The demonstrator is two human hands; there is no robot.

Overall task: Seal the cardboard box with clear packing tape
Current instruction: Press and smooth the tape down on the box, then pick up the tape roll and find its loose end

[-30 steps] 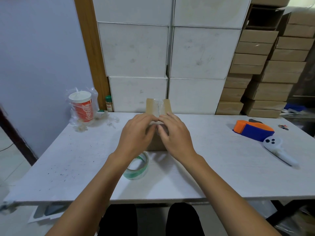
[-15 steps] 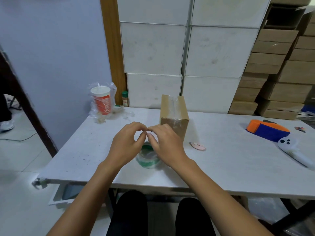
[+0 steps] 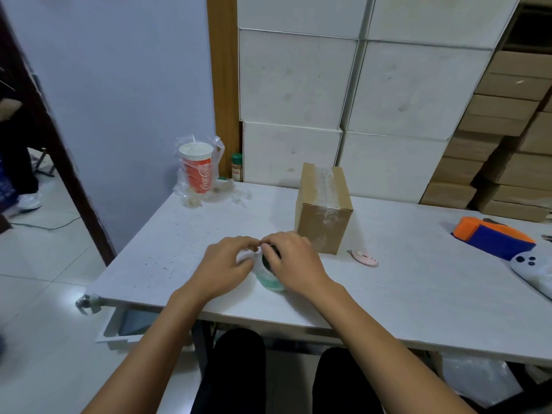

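A small brown cardboard box (image 3: 324, 209) stands on the white table (image 3: 388, 294), with a strip of clear tape along its top seam and down its near face. Just in front of it a roll of clear packing tape (image 3: 268, 277) with a green core is held off the table. My right hand (image 3: 294, 262) grips the roll from the right, fingers inside its core. My left hand (image 3: 228, 264) pinches at the roll's upper left edge with thumb and fingertips. Both hands are apart from the box.
A small pink cutter (image 3: 365, 257) lies right of the box. An orange and blue tape dispenser (image 3: 494, 237) and a white controller (image 3: 534, 271) sit at the far right. A bagged red cup (image 3: 197, 171) stands back left. White and brown boxes are stacked behind the table.
My hands left the box, came toward me and took up the tape roll. The camera view swung left, so the box now shows uncovered to the right of my hands.
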